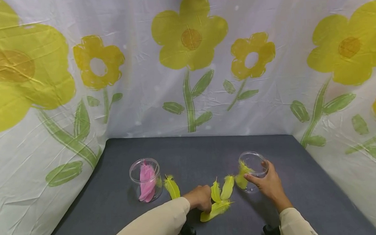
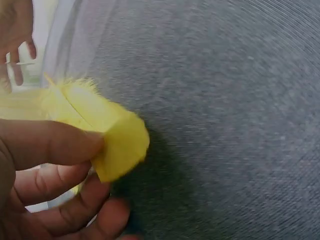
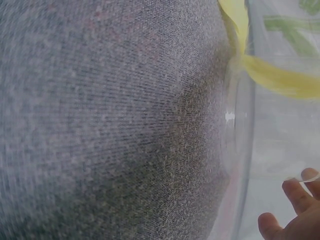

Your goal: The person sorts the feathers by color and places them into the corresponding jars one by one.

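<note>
My left hand point(image 1: 199, 198) is low over the table beside a group of yellow feathers. In the left wrist view, its thumb and fingers point(image 2: 75, 145) pinch a yellow feather point(image 2: 122, 142). Two more yellow feathers, one of them a broad upright feather point(image 1: 227, 187), lie just beyond. With my right hand point(image 1: 271, 184) I grip the side of a clear round jar point(image 1: 254, 152), thumb in front and fingers behind its rim. Yellow feather point(image 1: 243, 170) shows through the wall of this jar. The right wrist view has the fingertips point(image 3: 298, 197) at the jar's edge.
To the left stands another clear jar point(image 1: 137, 188) holding pink feathers point(image 1: 147, 182). A single yellow feather point(image 1: 172, 187) lies between that jar and my left forearm. The dark grey table point(image 1: 190, 150) ends at a white cloth point(image 1: 141, 109) printed with yellow flowers.
</note>
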`<state>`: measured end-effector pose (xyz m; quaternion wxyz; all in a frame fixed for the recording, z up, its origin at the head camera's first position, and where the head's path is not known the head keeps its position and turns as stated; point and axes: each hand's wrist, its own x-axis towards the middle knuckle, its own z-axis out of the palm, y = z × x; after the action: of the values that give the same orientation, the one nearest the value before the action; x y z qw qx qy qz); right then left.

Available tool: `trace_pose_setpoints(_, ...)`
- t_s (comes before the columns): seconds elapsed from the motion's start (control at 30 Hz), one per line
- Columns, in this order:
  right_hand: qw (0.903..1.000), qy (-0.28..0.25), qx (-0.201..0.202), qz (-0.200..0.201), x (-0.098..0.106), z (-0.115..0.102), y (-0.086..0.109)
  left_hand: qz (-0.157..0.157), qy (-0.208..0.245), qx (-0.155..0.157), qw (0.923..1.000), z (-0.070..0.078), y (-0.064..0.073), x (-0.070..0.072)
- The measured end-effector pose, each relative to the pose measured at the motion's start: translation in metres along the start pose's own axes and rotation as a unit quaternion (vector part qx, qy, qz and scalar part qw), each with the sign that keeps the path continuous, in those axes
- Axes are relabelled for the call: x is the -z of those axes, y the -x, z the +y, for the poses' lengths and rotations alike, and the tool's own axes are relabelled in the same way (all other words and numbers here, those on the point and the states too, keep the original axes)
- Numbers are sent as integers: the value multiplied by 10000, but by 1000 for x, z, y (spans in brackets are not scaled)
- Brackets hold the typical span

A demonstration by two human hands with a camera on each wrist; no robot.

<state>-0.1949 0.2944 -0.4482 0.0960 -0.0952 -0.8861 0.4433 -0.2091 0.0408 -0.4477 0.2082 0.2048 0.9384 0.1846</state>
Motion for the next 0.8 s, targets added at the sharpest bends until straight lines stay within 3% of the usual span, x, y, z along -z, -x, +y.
trace_pose_setpoints(0.23,10000,-60,14,-10,0,2,-2,-202,1215,-180,9922,0,5,13)
trace_pose_setpoints(0.5,10000,-81,-6,38,1,1,-2,-14,2013,-310,9790,7,5,29)
trace_pose_setpoints(0.67,10000,-77,-19,43,1,0,-1,238,3022,-355,9523,12,1,36)
trace_pose_setpoints(0.8,10000,-53,-27,43,0,0,-1,641,3744,-349,9244,21,-5,41)
